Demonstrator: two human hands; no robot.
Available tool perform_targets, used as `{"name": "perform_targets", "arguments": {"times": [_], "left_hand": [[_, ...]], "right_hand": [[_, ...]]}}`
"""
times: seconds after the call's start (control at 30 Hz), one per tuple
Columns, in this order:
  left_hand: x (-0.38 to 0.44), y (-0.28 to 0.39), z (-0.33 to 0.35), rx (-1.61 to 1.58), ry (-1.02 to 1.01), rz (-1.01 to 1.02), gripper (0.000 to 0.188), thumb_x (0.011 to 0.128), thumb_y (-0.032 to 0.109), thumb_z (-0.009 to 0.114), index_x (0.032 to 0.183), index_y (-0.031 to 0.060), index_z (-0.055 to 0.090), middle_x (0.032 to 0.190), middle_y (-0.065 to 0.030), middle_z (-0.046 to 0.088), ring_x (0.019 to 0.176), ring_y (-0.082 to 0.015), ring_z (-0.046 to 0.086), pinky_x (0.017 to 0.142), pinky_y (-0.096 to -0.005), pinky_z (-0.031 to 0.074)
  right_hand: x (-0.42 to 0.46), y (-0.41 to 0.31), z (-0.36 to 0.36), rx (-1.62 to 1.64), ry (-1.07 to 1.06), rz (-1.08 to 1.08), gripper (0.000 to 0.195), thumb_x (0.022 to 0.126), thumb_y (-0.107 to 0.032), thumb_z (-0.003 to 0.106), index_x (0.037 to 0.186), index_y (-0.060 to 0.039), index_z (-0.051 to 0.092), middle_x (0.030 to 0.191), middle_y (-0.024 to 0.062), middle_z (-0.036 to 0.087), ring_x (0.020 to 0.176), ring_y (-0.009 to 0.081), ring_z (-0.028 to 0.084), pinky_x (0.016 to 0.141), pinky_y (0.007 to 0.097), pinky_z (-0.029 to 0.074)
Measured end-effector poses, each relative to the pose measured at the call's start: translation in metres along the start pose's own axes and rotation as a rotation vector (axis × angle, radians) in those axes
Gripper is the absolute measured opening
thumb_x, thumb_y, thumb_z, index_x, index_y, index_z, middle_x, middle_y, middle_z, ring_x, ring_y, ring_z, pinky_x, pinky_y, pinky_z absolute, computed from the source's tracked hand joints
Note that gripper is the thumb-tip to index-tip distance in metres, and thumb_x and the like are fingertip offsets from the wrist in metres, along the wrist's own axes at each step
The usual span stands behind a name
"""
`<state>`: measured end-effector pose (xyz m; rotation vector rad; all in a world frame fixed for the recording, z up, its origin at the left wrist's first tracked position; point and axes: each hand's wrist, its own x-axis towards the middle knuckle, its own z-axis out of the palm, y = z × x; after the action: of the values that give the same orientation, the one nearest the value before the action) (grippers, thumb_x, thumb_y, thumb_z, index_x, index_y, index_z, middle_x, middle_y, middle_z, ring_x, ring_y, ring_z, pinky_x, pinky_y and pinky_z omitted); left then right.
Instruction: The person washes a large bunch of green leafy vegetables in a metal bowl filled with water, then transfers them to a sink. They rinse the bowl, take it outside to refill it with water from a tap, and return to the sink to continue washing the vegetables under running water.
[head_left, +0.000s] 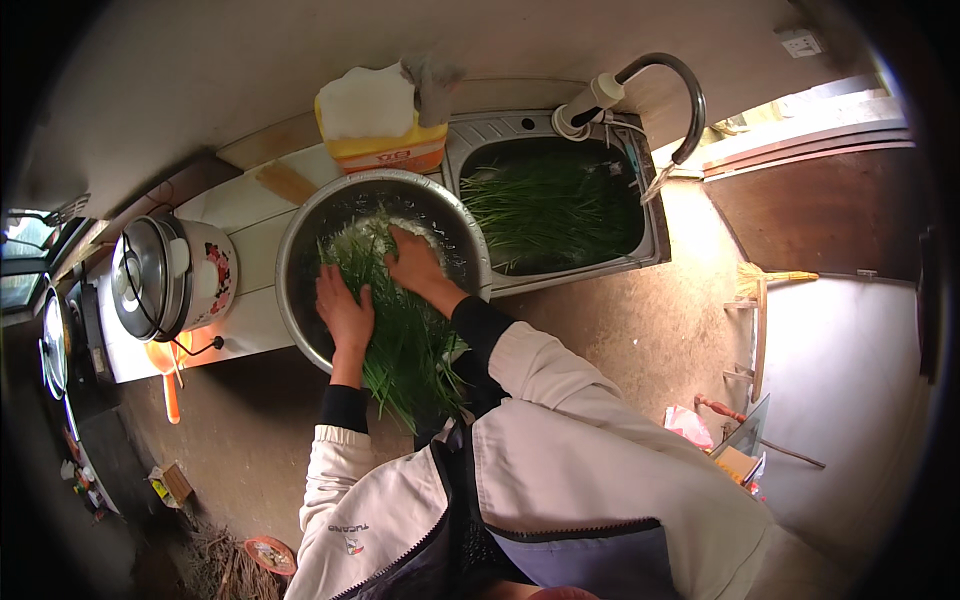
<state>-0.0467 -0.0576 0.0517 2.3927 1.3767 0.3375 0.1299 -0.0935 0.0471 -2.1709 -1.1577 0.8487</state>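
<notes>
A wide stainless steel basin (289, 259) holds water and a bundle of long green leaves, apparently chives (401, 337), whose ends hang over the near rim toward my jacket. My left hand (346, 307) lies against the left side of the bundle, thumb apart from the fingers. On the other side my right hand (420, 264) reaches into the bubbly water, its thumb away from the fingers and touching the leaves. Neither hand is closed around the bundle. The water and leaves partly hide the right fingertips.
Right of the basin, a metal sink (555, 274) holds more long green leaves (540, 210) in water under a curved faucet (694, 105). A yellow container (382, 146) stands behind the basin. At left are a rice cooker (176, 277) and an orange-handled utensil (172, 397) jutting past the counter edge.
</notes>
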Motion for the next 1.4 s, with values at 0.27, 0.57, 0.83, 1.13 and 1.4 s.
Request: {"name": "perform_targets", "arguments": {"times": [0.27, 0.57, 0.83, 1.13, 1.4], "left_hand": [[0.008, -0.021, 0.033, 0.063, -0.245, -0.123, 0.07, 0.091, 0.031, 0.059, 0.147, 0.0026, 0.029, 0.156, -0.015, 0.023, 0.141, -0.0393, 0.024, 0.112, -0.0565, 0.023], [0.002, -0.058, -0.003, -0.584, 0.102, -0.104, 0.048, 0.083, 0.014, 0.07, 0.127, 0.0047, 0.055, 0.138, -0.0192, 0.048, 0.126, -0.0347, 0.049, 0.092, -0.0366, 0.048], [0.026, -0.041, 0.013, -0.439, 0.078, -0.455, 0.042, 0.086, 0.027, 0.068, 0.116, -0.0026, 0.061, 0.099, -0.0222, 0.068, 0.095, -0.0383, 0.065, 0.083, -0.0451, 0.051], [0.023, -0.046, 0.01, -0.474, 0.096, -0.41, 0.035, 0.089, 0.024, 0.064, 0.111, -0.003, 0.063, 0.097, -0.0217, 0.068, 0.093, -0.0352, 0.067, 0.081, -0.0411, 0.051], [0.011, -0.05, -0.003, -0.409, 0.157, -0.313, 0.034, 0.087, 0.016, 0.064, 0.115, -0.0032, 0.06, 0.107, -0.0219, 0.061, 0.1, -0.0371, 0.06, 0.086, -0.0423, 0.048]], "right_hand": [[0.007, 0.013, 0.014, 0.14, -0.034, 0.027, 0.053, 0.079, -0.013, 0.061, 0.131, -0.0055, 0.052, 0.103, 0.0257, 0.065, 0.099, 0.0434, 0.062, 0.088, 0.0483, 0.05], [0.03, 0.059, -0.02, 0.318, -0.231, 0.074, 0.051, 0.081, -0.038, 0.071, 0.114, 0.0016, 0.066, 0.101, 0.0151, 0.07, 0.09, 0.0189, 0.065, 0.08, 0.0352, 0.051], [0.054, 0.028, 0.022, 0.132, -0.139, 0.104, 0.042, 0.083, -0.034, 0.067, 0.112, -0.0032, 0.068, 0.109, 0.0222, 0.066, 0.099, 0.0372, 0.064, 0.085, 0.0416, 0.049], [0.046, 0.016, 0.001, 0.109, -0.267, 0.116, 0.037, 0.087, -0.03, 0.064, 0.11, -0.0006, 0.067, 0.113, 0.0228, 0.065, 0.101, 0.036, 0.062, 0.089, 0.0424, 0.047], [0.051, 0.05, 0.0, 0.461, -0.084, 0.155, 0.039, 0.087, -0.033, 0.065, 0.105, 0.0024, 0.068, 0.101, 0.0185, 0.069, 0.095, 0.0275, 0.064, 0.086, 0.0369, 0.047]]}}
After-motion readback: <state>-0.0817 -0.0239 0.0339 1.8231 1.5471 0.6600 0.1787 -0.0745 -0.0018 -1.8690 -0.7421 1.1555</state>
